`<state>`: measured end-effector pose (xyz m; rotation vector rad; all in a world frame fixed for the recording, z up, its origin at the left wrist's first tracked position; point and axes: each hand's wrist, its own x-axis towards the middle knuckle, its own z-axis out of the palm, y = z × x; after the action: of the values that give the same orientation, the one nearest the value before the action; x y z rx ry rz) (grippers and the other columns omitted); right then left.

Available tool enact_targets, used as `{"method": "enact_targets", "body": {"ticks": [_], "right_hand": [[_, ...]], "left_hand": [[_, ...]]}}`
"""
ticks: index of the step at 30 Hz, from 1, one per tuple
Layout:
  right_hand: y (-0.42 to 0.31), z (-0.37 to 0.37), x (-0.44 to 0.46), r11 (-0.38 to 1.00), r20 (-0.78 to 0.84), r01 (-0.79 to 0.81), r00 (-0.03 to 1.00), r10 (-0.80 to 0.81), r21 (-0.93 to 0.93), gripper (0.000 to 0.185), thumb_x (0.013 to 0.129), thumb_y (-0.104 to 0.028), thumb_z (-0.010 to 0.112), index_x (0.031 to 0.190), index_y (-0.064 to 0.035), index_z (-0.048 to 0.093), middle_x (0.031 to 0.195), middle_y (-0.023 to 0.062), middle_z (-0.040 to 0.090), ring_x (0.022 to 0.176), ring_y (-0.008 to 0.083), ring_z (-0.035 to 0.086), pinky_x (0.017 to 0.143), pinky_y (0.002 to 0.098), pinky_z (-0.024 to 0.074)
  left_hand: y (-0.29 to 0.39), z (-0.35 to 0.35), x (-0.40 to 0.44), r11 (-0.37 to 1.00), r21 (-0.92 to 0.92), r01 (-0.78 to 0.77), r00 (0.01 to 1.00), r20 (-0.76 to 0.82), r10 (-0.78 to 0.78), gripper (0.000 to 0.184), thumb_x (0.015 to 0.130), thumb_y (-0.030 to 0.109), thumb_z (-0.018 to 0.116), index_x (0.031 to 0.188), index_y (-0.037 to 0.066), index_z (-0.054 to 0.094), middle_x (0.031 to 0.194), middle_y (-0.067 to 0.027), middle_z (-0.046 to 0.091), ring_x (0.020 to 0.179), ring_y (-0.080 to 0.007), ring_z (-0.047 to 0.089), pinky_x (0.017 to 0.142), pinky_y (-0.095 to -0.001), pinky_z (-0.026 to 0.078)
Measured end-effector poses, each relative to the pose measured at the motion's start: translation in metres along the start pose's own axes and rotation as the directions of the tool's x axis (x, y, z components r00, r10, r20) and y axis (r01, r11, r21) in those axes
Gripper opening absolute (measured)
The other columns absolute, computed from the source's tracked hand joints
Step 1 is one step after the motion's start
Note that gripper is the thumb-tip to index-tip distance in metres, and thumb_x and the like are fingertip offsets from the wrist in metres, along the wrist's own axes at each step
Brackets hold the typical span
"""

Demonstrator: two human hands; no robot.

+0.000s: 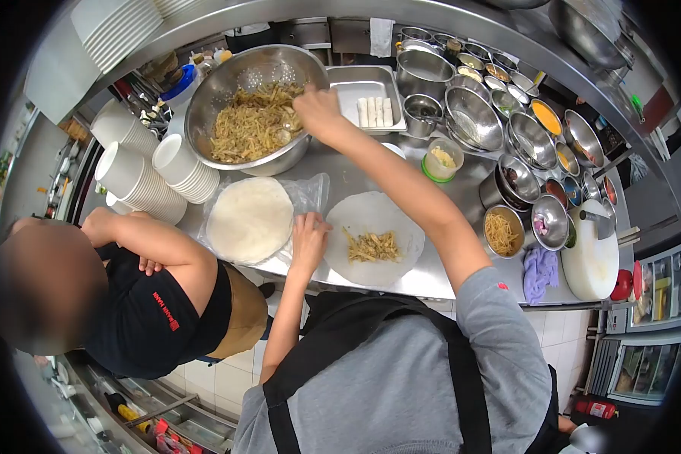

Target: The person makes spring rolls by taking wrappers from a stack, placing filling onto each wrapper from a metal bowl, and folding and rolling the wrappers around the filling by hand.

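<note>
My right hand (318, 113) is at the right rim of a big steel colander (204, 125), over shredded cooked filling (253, 121). Its fingers are closed round what looks like a spoon (284, 136), whose shiny bowl rests in the filling. My left hand (309, 240) lies at the left edge of a thin round wrapper (390, 223), fingers partly stretched and touching that edge. A small heap of filling (373, 247) sits on the wrapper's lower middle. Left of my left hand, a stack of round wrappers (250, 219) lies on a clear plastic bag (310, 189).
White rolls (374, 112) lie in a steel tray (348, 83) behind the wrapper. A green-based tub (440, 160) and several steel bowls (507, 140) stand right. Stacked white containers (132, 178) stand left. Another person (155, 303) stands close at my left with folded arms.
</note>
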<state>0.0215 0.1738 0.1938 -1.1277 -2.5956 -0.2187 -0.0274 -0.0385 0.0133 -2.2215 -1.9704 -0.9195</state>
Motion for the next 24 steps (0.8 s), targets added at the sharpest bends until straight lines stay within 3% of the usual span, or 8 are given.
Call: {"method": "enact_targets", "body": {"ticks": [4,7,11,13,15,19,21,24], "right_hand": [[-0.022,0.018,0.006,0.996,0.120,-0.030,0.993,0.020,0.083,0.027,0.081,-0.016,0.059,0.105,-0.0109,0.069,0.122,0.0154,0.055,0.098,0.0294,0.064,0.072,0.0465,0.0463],[-0.025,0.008,-0.007,0.999,0.142,-0.049,0.989,0.045,0.025,0.028,0.081,-0.017,0.059,0.107,-0.0090,0.068,0.122,0.0148,0.054,0.099,0.0296,0.062,0.072,0.0447,0.0456],[-0.004,-0.007,-0.055,0.994,-0.386,0.096,0.920,-0.066,0.058,0.019,0.083,-0.015,0.060,0.099,-0.0064,0.064,0.104,0.0119,0.055,0.091,0.0303,0.060,0.076,0.0478,0.0455],[0.010,-0.021,-0.093,0.965,-0.478,0.151,0.878,-0.032,0.212,0.020,0.081,-0.016,0.065,0.098,-0.0068,0.063,0.101,0.0092,0.056,0.093,0.0276,0.058,0.077,0.0430,0.0458],[0.035,-0.010,-0.128,0.913,-0.423,0.163,0.906,0.012,0.374,0.020,0.079,-0.016,0.068,0.096,-0.0063,0.063,0.098,0.0087,0.056,0.092,0.0273,0.058,0.077,0.0386,0.0468],[0.072,0.026,-0.211,0.757,-0.106,-0.088,0.973,0.204,0.647,0.019,0.080,-0.016,0.067,0.095,-0.0061,0.065,0.097,0.0122,0.058,0.091,0.0306,0.059,0.077,0.0385,0.0485],[0.083,0.044,-0.249,0.671,0.107,-0.258,0.960,0.258,0.695,0.015,0.079,-0.015,0.066,0.090,-0.0050,0.068,0.096,0.0113,0.061,0.089,0.0312,0.060,0.076,0.0377,0.0490],[0.074,0.087,-0.293,0.648,0.151,-0.322,0.940,0.307,0.690,0.011,0.079,-0.016,0.066,0.084,-0.0066,0.070,0.093,0.0102,0.062,0.094,0.0299,0.058,0.080,0.0406,0.0460]], "left_hand": [[-0.003,0.013,0.005,0.999,0.010,-0.039,0.993,0.116,0.037,0.027,0.066,0.000,0.066,0.089,0.013,0.069,0.102,-0.0067,0.050,0.101,-0.0282,0.047,0.080,-0.0399,0.040],[-0.005,0.027,0.010,0.992,0.066,-0.104,0.980,0.177,0.091,0.029,0.065,0.002,0.066,0.091,0.014,0.068,0.105,-0.0072,0.049,0.103,-0.0280,0.045,0.081,-0.0402,0.040],[-0.005,0.036,0.020,0.982,0.028,-0.187,0.934,0.315,0.169,0.036,0.063,0.007,0.071,0.097,0.017,0.066,0.109,-0.0068,0.046,0.107,-0.0271,0.043,0.084,-0.0402,0.039],[-0.001,0.033,0.024,0.965,0.017,-0.262,0.898,0.371,0.238,0.033,0.063,0.009,0.072,0.095,0.017,0.066,0.108,-0.0067,0.047,0.107,-0.0263,0.043,0.084,-0.0390,0.039],[-0.004,0.037,0.026,0.944,0.028,-0.327,0.883,0.365,0.295,0.026,0.064,0.012,0.071,0.089,0.017,0.066,0.106,-0.0062,0.047,0.107,-0.0257,0.043,0.084,-0.0378,0.038],[-0.011,0.041,0.023,0.938,-0.025,-0.344,0.871,0.365,0.329,0.010,0.066,0.015,0.067,0.075,0.013,0.064,0.102,-0.0080,0.050,0.104,-0.0273,0.044,0.085,-0.0400,0.037],[-0.008,0.033,0.022,0.959,-0.065,-0.276,0.877,0.391,0.279,0.009,0.065,0.016,0.068,0.074,0.013,0.065,0.102,-0.0073,0.050,0.104,-0.0271,0.044,0.085,-0.0400,0.036],[-0.004,0.033,0.021,0.978,-0.118,-0.170,0.902,0.382,0.203,0.010,0.065,0.018,0.070,0.072,0.013,0.065,0.103,-0.0061,0.050,0.105,-0.0271,0.044,0.086,-0.0398,0.036]]}}
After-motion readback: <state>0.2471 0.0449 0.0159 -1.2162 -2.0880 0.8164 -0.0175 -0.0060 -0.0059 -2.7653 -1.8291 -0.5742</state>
